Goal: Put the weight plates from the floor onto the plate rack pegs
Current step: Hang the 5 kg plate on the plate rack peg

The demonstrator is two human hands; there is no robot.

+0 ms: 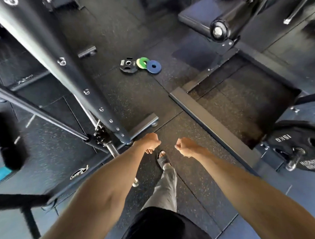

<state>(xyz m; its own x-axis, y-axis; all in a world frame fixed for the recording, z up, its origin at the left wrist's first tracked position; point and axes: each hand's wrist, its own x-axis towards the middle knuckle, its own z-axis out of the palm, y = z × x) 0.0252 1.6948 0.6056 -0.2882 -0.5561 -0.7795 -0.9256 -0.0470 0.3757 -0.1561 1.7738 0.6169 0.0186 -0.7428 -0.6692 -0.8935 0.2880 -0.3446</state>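
Note:
Three small weight plates lie together on the dark rubber floor ahead of me: a black plate (127,65) with grip holes, a green plate (142,62) leaning on it, and a blue plate (153,66) to the right. My left hand (150,142) and my right hand (184,146) hang in front of me, well short of the plates, both curled into loose fists with nothing in them. At the right edge a black 15 kg plate (300,143) sits on a chrome peg (295,158).
A black rack upright (65,69) with numbered holes slants across the left, its foot (144,122) just ahead of my left hand. A bench frame bar (212,124) runs diagonally on the right. A padded roller (221,27) sits beyond. My sandalled foot (163,159) is below my hands.

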